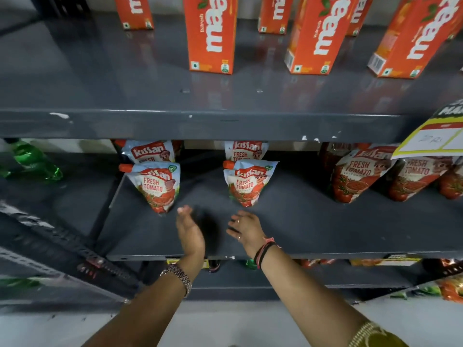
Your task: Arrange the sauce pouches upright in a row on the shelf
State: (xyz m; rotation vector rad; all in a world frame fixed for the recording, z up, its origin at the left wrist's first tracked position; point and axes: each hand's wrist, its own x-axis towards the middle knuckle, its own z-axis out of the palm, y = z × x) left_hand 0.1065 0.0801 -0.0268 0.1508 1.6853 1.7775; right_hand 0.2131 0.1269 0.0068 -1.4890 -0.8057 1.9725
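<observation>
Two small tomato sauce pouches stand upright on the dark grey middle shelf [313, 229]: the left pouch [156, 186] and the middle pouch [248, 182], each with another pouch partly hidden behind it. Larger pouches [358, 176] stand in a row at the right. My left hand [189, 230] hovers open just right of and below the left pouch, holding nothing. My right hand [244, 227] is open with fingers spread, just below the middle pouch, not touching it.
Orange juice cartons [210, 33] stand on the upper shelf. A yellow price tag [431, 141] hangs from its edge at right. Green bottles [32, 161] lie on the left shelf section behind a slotted upright post [65, 244]. More goods sit on the shelf below.
</observation>
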